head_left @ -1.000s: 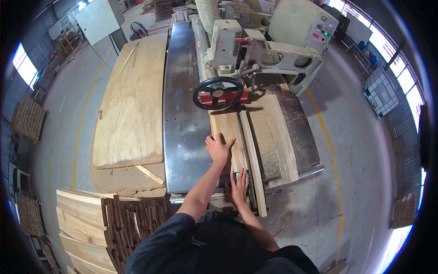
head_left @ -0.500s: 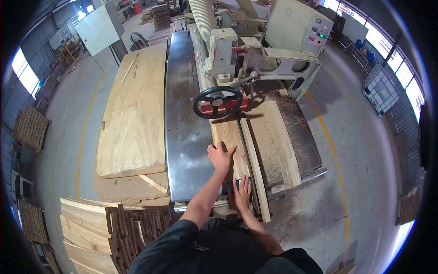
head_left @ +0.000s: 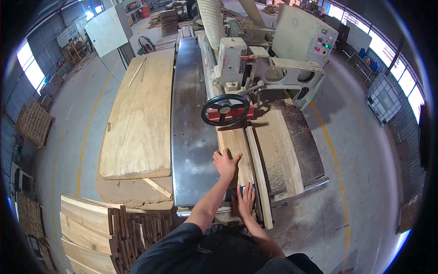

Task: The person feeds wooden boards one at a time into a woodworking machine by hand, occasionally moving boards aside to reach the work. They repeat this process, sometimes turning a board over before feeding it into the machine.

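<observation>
A wooden board lies lengthwise on the steel machine table, its far end passing under the machine head below a black handwheel. My left hand rests on top of the board, fingers spread over its left part and thumb out to the right. At the board's near end, my right hand is laid with fingers stretched forward, touching the end. A dark guide rail runs along the board's right side. Just beyond the rail sits a narrow wood strip, overhanging the table's front edge.
Left of the machine stands a plywood-topped table with thin offcuts on it. Stacked boards are at my lower left. A sawdust-covered plank lies on the right. Behind are a ribbed hose and a control panel.
The camera view has shifted, so the whole scene sits slightly lower and further right. Both hands stay on the board in nearly the same pose.
</observation>
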Tool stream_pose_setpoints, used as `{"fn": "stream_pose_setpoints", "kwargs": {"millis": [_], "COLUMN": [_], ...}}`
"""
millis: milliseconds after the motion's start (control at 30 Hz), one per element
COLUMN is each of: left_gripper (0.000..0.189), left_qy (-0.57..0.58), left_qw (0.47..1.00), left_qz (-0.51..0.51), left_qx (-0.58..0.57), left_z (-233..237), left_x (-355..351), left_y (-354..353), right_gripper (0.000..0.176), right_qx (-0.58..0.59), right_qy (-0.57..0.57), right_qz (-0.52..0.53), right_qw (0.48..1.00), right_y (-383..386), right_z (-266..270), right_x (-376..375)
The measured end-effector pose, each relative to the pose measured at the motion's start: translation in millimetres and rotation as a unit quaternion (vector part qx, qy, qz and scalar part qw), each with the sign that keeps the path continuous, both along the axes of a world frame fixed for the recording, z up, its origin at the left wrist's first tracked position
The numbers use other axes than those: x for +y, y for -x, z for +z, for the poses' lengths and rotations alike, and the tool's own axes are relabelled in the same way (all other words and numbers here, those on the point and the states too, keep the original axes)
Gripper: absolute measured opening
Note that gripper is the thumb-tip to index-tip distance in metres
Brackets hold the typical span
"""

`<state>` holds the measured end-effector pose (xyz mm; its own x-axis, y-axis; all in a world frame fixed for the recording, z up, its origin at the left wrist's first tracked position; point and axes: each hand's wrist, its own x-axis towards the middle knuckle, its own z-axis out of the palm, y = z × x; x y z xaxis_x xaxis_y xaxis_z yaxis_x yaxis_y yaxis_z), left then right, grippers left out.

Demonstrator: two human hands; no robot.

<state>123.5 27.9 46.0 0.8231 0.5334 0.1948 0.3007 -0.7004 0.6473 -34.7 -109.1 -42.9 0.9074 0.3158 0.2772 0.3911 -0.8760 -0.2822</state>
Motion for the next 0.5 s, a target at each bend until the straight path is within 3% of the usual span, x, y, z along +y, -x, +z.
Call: {"fn": "stream_pose_setpoints", "kwargs": {"millis": [500], "left_gripper": [0.070], "left_qy": [-0.020], "left_qw": [1.000], "left_qz": [0.003], "left_qx": [-0.004], "left_z": [-4.9], "left_x": [-0.1], "left_y": [-0.9], "right_gripper": [0.077], "right_qx": [-0.013], "right_qy": [-0.002], "right_qz": [0.005], "right_qw": [1.000], "right_y": [0.2], "right_z": [-2.3], "right_x": [-0.4]}}
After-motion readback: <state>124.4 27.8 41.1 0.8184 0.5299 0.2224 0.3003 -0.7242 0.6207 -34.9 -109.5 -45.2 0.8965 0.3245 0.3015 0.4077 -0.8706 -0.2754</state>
